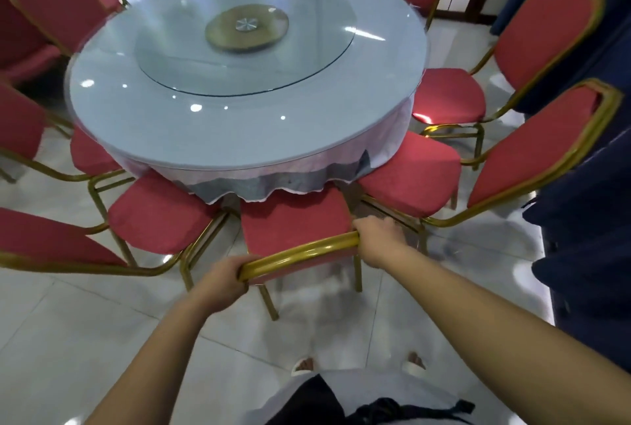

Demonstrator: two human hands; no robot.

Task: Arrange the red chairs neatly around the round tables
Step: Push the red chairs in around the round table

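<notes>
My pale sandals (pixel 302 366) on glossy white floor tiles (pixel 85 332), dark blue cloth (pixel 587 254) hanging at my right

- Even, cool light; bright spots of glare on the glass tabletop (pixel 246 124) and glossy floor (pixel 85 322).
- Motion blur throughout.
- Wide-angle bending at edges.

Both bare arms stretched forward and down, left hand (pixel 223 283) curled shut over the chair back (pixel 300 254) at its left end, right hand (pixel 379 240) clasping its right end, knuckles up
</notes>
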